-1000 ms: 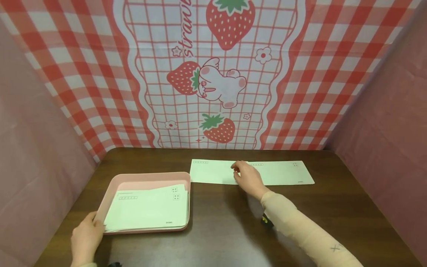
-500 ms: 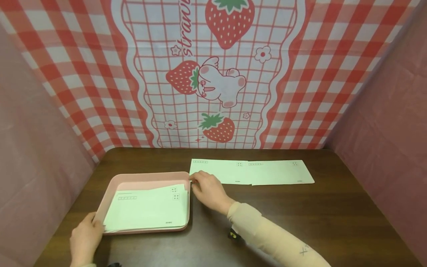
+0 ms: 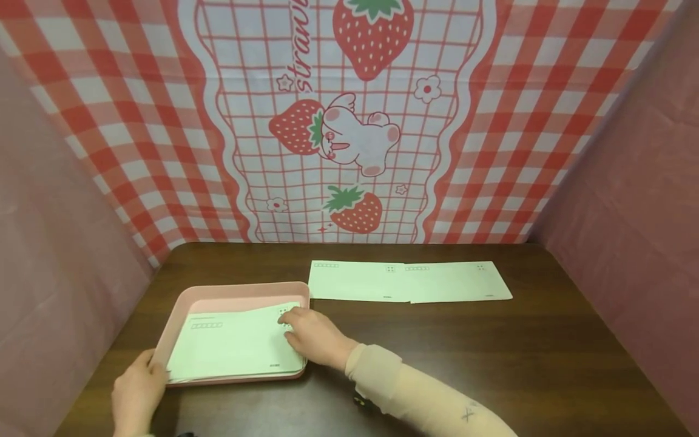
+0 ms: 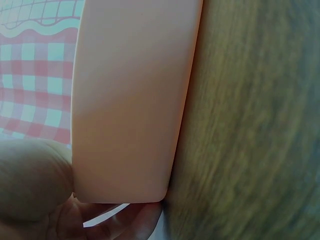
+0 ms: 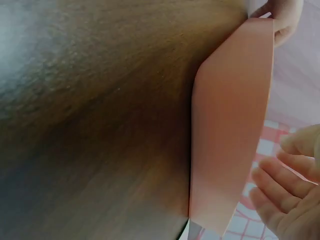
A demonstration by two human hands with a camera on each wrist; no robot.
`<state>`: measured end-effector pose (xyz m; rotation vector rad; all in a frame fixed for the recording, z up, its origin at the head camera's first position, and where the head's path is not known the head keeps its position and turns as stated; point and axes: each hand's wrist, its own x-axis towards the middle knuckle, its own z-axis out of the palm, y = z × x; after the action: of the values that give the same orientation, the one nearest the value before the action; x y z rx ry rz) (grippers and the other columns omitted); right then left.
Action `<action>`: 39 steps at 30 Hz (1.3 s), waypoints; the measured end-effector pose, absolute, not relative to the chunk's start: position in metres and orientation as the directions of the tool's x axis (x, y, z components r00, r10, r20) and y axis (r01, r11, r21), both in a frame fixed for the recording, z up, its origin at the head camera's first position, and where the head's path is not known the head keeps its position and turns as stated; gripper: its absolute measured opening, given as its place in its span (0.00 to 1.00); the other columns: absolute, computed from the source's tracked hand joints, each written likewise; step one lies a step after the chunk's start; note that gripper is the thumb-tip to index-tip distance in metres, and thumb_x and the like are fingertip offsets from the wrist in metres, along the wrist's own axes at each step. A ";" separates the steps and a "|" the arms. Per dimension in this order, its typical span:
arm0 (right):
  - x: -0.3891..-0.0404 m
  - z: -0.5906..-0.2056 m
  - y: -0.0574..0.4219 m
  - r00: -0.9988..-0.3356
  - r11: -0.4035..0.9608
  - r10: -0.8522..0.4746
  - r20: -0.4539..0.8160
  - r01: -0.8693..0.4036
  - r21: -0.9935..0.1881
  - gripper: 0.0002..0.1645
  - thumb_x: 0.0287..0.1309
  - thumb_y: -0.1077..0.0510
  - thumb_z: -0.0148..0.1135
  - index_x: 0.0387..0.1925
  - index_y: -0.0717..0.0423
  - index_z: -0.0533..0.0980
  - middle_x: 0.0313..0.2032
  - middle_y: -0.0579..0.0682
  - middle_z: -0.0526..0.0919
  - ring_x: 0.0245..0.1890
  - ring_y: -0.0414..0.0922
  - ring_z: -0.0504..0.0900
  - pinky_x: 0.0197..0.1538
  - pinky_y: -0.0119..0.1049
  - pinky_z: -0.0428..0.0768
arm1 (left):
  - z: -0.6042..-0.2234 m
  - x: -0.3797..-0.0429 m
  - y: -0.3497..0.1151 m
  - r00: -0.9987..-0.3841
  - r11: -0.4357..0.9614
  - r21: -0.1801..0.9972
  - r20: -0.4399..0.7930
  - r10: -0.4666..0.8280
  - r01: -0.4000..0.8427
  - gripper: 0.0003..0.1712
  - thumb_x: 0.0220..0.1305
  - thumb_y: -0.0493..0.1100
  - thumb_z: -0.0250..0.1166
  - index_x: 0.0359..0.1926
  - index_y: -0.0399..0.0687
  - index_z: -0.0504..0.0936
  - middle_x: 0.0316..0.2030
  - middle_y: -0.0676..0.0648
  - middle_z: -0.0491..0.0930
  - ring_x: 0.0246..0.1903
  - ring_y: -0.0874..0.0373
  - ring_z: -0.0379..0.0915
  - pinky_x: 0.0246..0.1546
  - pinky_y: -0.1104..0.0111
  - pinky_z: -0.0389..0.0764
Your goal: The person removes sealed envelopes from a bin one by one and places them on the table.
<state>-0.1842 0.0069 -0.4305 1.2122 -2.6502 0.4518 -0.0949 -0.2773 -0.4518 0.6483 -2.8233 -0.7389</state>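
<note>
A pink tray stands at the left of the table, holding a stack of white envelopes that lie slightly askew. My left hand grips its near left side, and in the left wrist view the thumb lies over the rim with the fingers along the outer wall. Over the tray's right side is my right hand, its fingertips overlapping the printed squares at the stack's top right corner. In the right wrist view its loosely bent fingers are spread beyond the tray wall, with nothing between them and the thumb.
Two more white envelopes, a left one and a right one, lie end to end at the back of the brown wooden table. The left one reaches the tray's back right corner. A strawberry-patterned cloth hangs behind.
My right hand has left the row of two envelopes and travelled left and nearer, over the tray. The left hand keeps its grip, and the tray stays put.
</note>
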 end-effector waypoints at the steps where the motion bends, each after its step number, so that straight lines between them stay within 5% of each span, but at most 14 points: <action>1: -0.184 -0.431 0.005 -0.645 0.619 -0.713 0.274 -0.763 -0.187 0.14 0.49 0.56 0.55 0.40 0.53 0.74 0.38 0.45 0.77 0.39 0.37 0.75 0.41 0.26 0.71 | -0.452 -0.095 -0.278 -0.895 0.785 0.497 0.037 -0.444 -0.369 0.20 0.55 0.38 0.42 0.49 0.36 0.67 0.41 0.26 0.69 0.37 0.25 0.63 0.28 0.48 0.65; 7: -0.182 -0.431 -0.007 -0.654 0.655 -0.746 0.127 -0.755 -0.039 0.23 0.44 0.45 0.60 0.42 0.51 0.73 0.34 0.43 0.76 0.33 0.37 0.75 0.36 0.29 0.71 | -0.453 -0.092 -0.279 -0.892 0.775 0.499 0.010 -0.452 -0.387 0.21 0.55 0.39 0.42 0.49 0.36 0.66 0.43 0.26 0.68 0.38 0.24 0.61 0.29 0.47 0.64; 15: -0.179 -0.439 -0.013 -0.706 0.698 -0.705 -0.065 -0.708 0.108 0.46 0.24 0.25 0.56 0.45 0.49 0.68 0.37 0.43 0.74 0.37 0.39 0.73 0.44 0.32 0.68 | -0.459 -0.089 -0.280 -0.890 0.765 0.506 -0.013 -0.457 -0.400 0.21 0.56 0.39 0.41 0.50 0.38 0.66 0.44 0.27 0.68 0.39 0.25 0.61 0.31 0.46 0.64; 25: -0.183 -0.444 -0.013 -0.741 0.721 -0.666 -0.086 -0.669 0.183 0.58 0.20 0.21 0.54 0.55 0.49 0.60 0.51 0.51 0.68 0.53 0.46 0.64 0.59 0.44 0.51 | -0.456 -0.091 -0.279 -0.892 0.768 0.506 -0.003 -0.453 -0.392 0.21 0.55 0.39 0.41 0.50 0.36 0.66 0.44 0.27 0.67 0.39 0.24 0.60 0.31 0.46 0.63; 39: -0.189 -0.443 -0.011 -0.756 0.732 -0.650 -0.079 -0.651 0.200 0.63 0.16 0.19 0.52 0.57 0.49 0.59 0.47 0.48 0.70 0.50 0.47 0.67 0.59 0.47 0.49 | -0.453 -0.095 -0.279 -0.896 0.774 0.504 0.000 -0.444 -0.384 0.21 0.55 0.39 0.42 0.50 0.36 0.66 0.43 0.26 0.67 0.38 0.24 0.61 0.29 0.46 0.64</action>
<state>-0.1891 -0.0109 -0.4426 1.0992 -2.9272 -0.3394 -0.0949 -0.2788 -0.4528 0.6668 -2.8453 -0.7699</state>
